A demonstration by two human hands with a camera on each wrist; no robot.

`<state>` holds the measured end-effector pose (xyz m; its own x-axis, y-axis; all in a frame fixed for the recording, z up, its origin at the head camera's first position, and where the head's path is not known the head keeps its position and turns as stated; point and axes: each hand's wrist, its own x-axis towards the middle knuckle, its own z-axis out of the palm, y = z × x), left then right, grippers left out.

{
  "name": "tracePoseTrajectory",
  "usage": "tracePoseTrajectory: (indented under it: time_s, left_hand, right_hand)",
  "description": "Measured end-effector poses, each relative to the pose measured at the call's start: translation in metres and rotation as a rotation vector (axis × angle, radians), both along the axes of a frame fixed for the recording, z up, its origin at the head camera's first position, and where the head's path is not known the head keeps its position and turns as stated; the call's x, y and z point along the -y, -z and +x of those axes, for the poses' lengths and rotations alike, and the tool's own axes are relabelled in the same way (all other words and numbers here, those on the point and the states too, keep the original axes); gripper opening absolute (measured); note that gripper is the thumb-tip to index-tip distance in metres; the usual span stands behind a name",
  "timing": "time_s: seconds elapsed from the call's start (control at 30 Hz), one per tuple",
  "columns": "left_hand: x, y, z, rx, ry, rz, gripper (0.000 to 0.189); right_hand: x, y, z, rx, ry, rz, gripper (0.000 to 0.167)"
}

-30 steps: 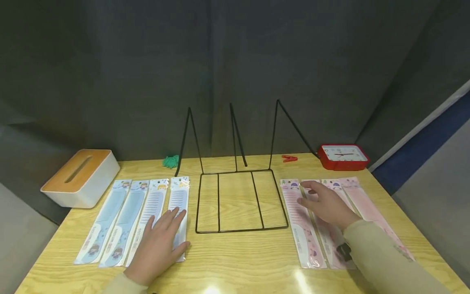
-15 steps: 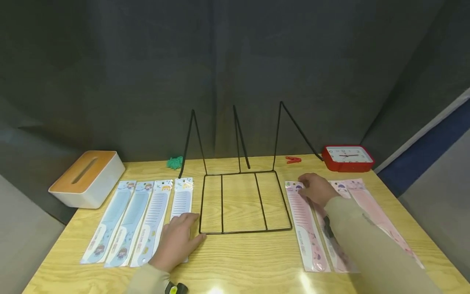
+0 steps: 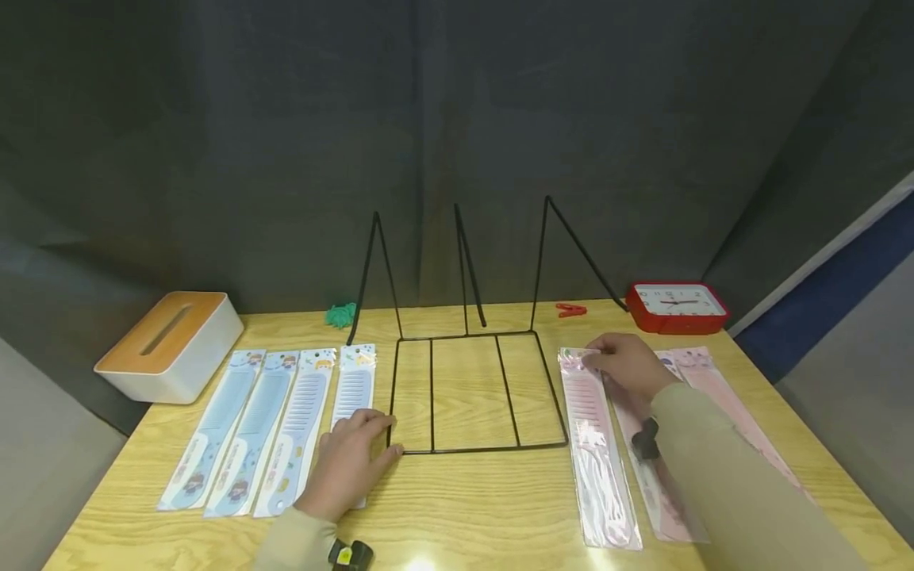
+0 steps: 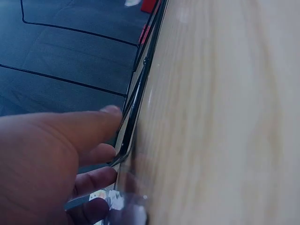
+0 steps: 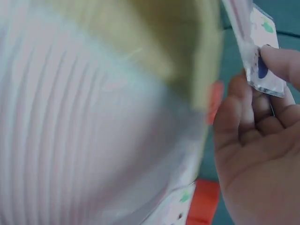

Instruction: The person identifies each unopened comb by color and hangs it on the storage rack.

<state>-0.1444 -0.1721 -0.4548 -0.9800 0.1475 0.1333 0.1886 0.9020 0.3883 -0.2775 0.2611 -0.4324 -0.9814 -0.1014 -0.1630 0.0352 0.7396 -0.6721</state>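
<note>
My right hand point(image 3: 628, 365) pinches the top end of a packaged pink comb point(image 3: 589, 416) between thumb and fingers. In the right wrist view the thumb presses the printed end of the package point(image 5: 263, 70). The comb's clear wrapper catches the light, and its lower end points toward me. Beside it lie more packaged pink combs point(image 3: 728, 404), partly hidden by my right forearm. My left hand point(image 3: 350, 456) lies at the near left corner of a black wire rack point(image 3: 471, 450), fingertips right at the wire. Under that hand is a packaged blue comb point(image 3: 355, 385), partly covered.
Several packaged blue combs point(image 3: 250, 432) lie in a row at the left. Behind them stands a white tissue box point(image 3: 193, 361) with a wooden lid. The rack's tall prongs rise at the back. A green tangle point(image 3: 340, 315), red clip point(image 3: 571, 310) and red clock point(image 3: 678, 321) sit along the far edge.
My left hand has moved right, from over the blue combs to the rack's corner. My right hand has taken hold of the nearest pink comb's top end, and that comb has shifted and tilted.
</note>
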Motion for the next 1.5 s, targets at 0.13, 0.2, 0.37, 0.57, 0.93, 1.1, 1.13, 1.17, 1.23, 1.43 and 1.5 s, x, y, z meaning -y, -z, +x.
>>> tracePoseTrajectory:
  time_s: [0.13,0.2,0.37,0.57,0.93,1.1,1.13,1.17,1.23,1.43,1.5]
  left_hand:
    - [-0.001,-0.001,-0.002,-0.022,0.008,-0.030,0.048]
    - [-0.001,-0.001,-0.003,-0.025,0.019,-0.048,0.050]
    - [-0.002,-0.002,-0.006,-0.019,0.035,-0.072,0.052]
    - [-0.004,-0.004,-0.009,-0.035,0.052,-0.074,0.051]
    - [-0.002,-0.004,-0.008,-0.054,0.054,-0.115,0.044]
    - [-0.003,-0.004,-0.008,-0.074,0.060,-0.113,0.043]
    - [-0.003,-0.003,-0.008,-0.077,0.061,-0.115,0.043]
    - [-0.003,-0.003,-0.008,-0.077,0.061,-0.116,0.043]
    - [-0.003,-0.003,-0.008,-0.078,0.062,-0.120,0.044]
    - [-0.004,-0.002,-0.008,-0.073,0.066,-0.118,0.044]
    - [-0.004,-0.002,-0.008,-0.071,0.068,-0.117,0.044]
  right_hand:
    - [0.012,-0.022,0.024,0.035,0.045,-0.208,0.043]
    - [0.025,-0.034,0.039,0.039,0.057,-0.328,0.044]
    - [0.067,-0.069,0.079,-0.098,-0.006,-0.529,0.033]
    - [0.114,-0.114,0.119,-0.351,-0.111,-0.628,0.017]
    - [0.151,-0.146,0.135,-0.530,-0.162,-0.790,0.007]
    - [0.156,-0.148,0.131,-0.529,-0.153,-0.774,0.006]
    - [0.156,-0.148,0.130,-0.529,-0.153,-0.776,0.006]
    - [0.157,-0.148,0.130,-0.529,-0.152,-0.781,0.006]
    - [0.158,-0.148,0.130,-0.531,-0.156,-0.783,0.006]
    - [0.160,-0.148,0.130,-0.534,-0.158,-0.777,0.008]
    - [0.161,-0.147,0.129,-0.530,-0.148,-0.776,0.009]
